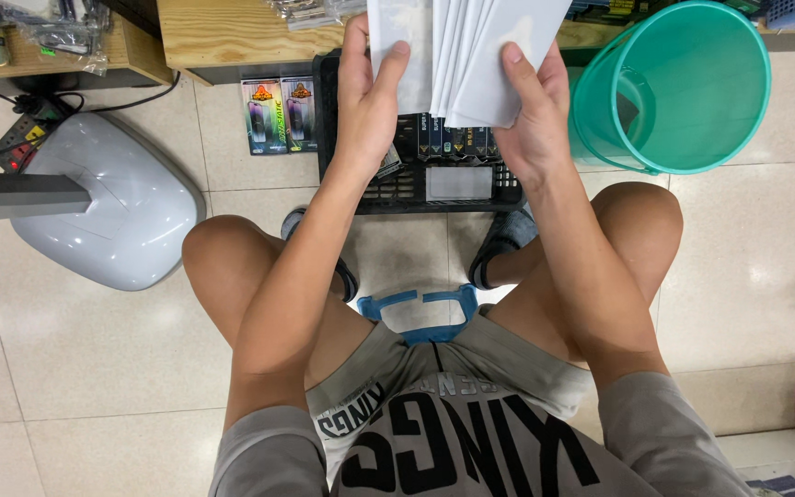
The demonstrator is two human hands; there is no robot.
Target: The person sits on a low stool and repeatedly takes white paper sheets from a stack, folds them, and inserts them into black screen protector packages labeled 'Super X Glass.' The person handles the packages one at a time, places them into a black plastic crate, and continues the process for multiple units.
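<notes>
- Left hand [372, 92]: raised over the black crate [416, 189]; the thumb presses on the front of a single flat white packet [397, 37], with the other fingers hidden behind it.
- Right hand [531, 110]: grips a fanned stack of white packets [494, 55]; the thumb lies across the front of the stack and the fingers are curled behind, out of sight.
- Position of the packets: held between both hands, above the crate and just below the edge of the wooden bench [232, 32]. The single packet sits just beside the stack.
- Crate: stands on the tiled floor [94, 350] between the person's feet and holds a row of small boxes on edge.
- Teal bin [683, 92]: tilted, just right of the right hand.
- Two colourful flat packages [278, 113]: lie on the floor, left of the crate.
- White domed base [112, 207]: rests on the floor, left of the left knee.
</notes>
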